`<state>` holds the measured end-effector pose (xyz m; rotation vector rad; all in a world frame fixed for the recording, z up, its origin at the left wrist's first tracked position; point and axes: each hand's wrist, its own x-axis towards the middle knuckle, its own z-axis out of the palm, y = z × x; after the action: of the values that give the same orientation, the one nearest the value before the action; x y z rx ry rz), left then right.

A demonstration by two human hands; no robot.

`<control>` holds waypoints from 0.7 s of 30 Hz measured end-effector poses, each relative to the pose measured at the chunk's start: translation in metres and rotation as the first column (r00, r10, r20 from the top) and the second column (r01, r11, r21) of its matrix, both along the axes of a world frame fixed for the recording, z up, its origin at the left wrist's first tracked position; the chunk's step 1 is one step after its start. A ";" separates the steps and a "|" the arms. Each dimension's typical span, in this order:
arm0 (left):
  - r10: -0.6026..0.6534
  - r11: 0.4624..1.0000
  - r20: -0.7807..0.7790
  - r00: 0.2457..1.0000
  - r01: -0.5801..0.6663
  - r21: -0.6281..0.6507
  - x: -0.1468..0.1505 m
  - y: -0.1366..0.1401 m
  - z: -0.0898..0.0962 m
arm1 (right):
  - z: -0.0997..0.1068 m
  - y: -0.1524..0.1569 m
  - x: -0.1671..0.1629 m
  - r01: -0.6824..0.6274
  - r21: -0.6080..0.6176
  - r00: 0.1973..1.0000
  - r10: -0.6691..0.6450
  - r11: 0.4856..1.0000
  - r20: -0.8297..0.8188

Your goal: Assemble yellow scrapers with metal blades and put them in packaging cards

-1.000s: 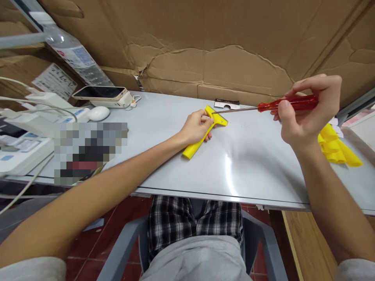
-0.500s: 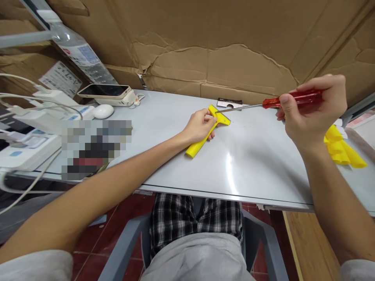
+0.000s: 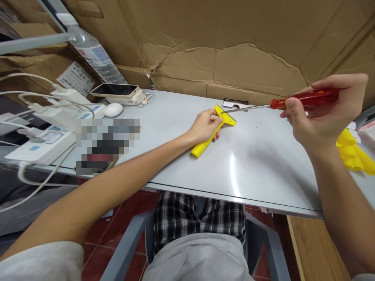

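My left hand [image 3: 206, 125] is closed around the neck of a yellow scraper [image 3: 202, 147], steadying it at an angle on the white table. The scraper's wide head points away from me and shows small screw holes or screws. In my right hand [image 3: 328, 113] is a screwdriver [image 3: 304, 99] with a translucent red handle, held nearly level. Its metal shaft reaches leftward, and the tip meets the scraper's head near one screw spot. Whether the tip sits in a screw is too small to tell. Behind the head lies a black-and-white blade pack [image 3: 236, 104].
Crumpled yellow material [image 3: 353, 152] lies at the right. On the left are a phone [image 3: 115, 90], a white mouse [image 3: 113, 110], a power strip [image 3: 43, 146] with cables and a water bottle [image 3: 93, 50]. Cardboard [image 3: 181, 70] stands along the back of the table [image 3: 175, 171].
The whole view has shifted slightly, so everything appears farther right. My right hand has turned a little around the screwdriver handle; the tip stays at the scraper's head, and my left hand keeps its grip.
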<state>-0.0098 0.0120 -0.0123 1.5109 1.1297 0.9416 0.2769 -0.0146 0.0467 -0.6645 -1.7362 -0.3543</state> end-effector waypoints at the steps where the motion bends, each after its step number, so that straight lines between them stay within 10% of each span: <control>1: 0.000 1.000 -0.002 1.000 0.000 0.000 0.000 0.000 0.000 | 0.000 0.002 0.003 0.047 0.023 0.999 -0.047 0.999 -0.010; 21: 0.058 0.998 0.012 0.998 -0.058 0.013 0.002 -0.002 0.001 | -0.001 0.000 -0.001 0.002 0.008 1.000 -0.002 1.000 -0.001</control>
<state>-0.0077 0.0105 -0.0109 1.4882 1.1661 0.9977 0.2759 -0.0146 0.0461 -0.6608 -1.7326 -0.3628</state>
